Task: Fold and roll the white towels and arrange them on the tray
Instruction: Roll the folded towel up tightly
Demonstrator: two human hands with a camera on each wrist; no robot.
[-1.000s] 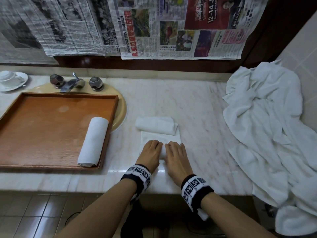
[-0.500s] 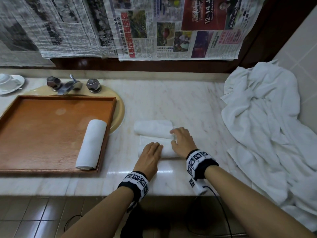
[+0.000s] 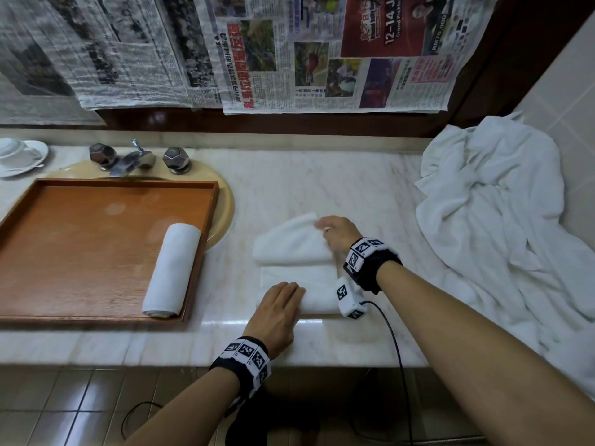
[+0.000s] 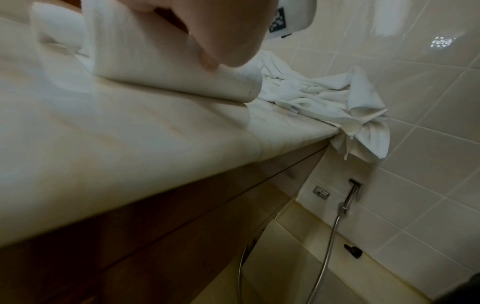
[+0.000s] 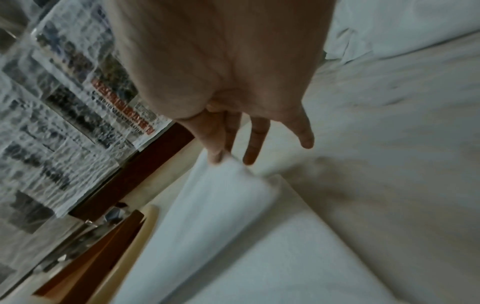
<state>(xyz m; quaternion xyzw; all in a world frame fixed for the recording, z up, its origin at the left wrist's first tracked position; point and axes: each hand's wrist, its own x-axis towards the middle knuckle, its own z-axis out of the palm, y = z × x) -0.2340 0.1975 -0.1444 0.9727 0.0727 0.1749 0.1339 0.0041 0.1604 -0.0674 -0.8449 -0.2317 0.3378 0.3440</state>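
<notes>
A white towel (image 3: 289, 249) lies on the marble counter (image 3: 322, 188), right of the wooden tray (image 3: 80, 236). Its near end is rolled up (image 4: 168, 67), and my left hand (image 3: 283, 300) presses on that roll with fairly straight fingers. My right hand (image 3: 335, 231) reaches over the far folded part and pinches its raised far right corner (image 5: 233, 164). One finished rolled towel (image 3: 172, 268) lies along the tray's right side.
A heap of loose white towels (image 3: 499, 220) fills the counter's right end and hangs over its edge. The tray sits across a beige sink (image 3: 225, 204) below the taps (image 3: 128, 159). A cup and saucer (image 3: 16, 154) stand at the far left. Newspaper (image 3: 322, 59) covers the wall.
My right hand left the near roll and moved away to the towel's far right corner, which now sits lifted and skewed. My left hand stayed on the roll.
</notes>
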